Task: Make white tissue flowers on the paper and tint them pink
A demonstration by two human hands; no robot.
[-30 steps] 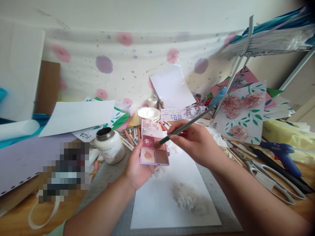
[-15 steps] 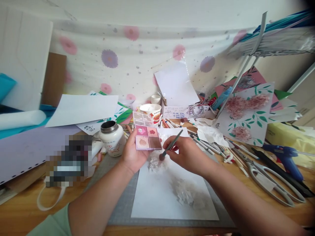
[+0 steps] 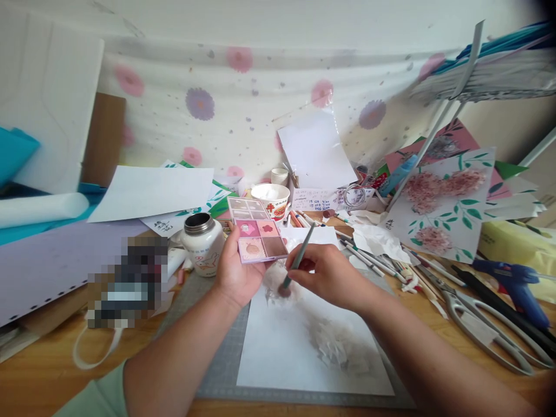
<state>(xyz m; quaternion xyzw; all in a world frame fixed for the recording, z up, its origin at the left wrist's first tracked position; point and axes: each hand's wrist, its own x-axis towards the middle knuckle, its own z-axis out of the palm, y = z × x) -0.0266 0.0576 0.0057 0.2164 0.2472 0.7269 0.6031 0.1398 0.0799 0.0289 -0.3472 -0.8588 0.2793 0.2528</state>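
Observation:
My left hand (image 3: 237,272) holds an open makeup palette (image 3: 257,237) with pink and brown pans, lifted a little above the desk. My right hand (image 3: 332,275) pinches a thin green-handled brush (image 3: 297,263). The brush's reddish tip touches a white paper flower (image 3: 278,284) at the top of a white sheet (image 3: 282,353). A second white paper flower (image 3: 339,347) lies lower on the same sheet, to the right.
A white jar with a dark rim (image 3: 202,243) stands left of the palette, a paper cup (image 3: 271,197) behind it. Pencils and pens (image 3: 373,255), large scissors (image 3: 490,330) and a blue glue gun (image 3: 516,284) lie at the right. Flower pictures (image 3: 447,202) lean at the back right.
My right hand has come down from the palette, and the brush tip has gone from the pans to the upper paper flower. The palette has stayed in my left hand.

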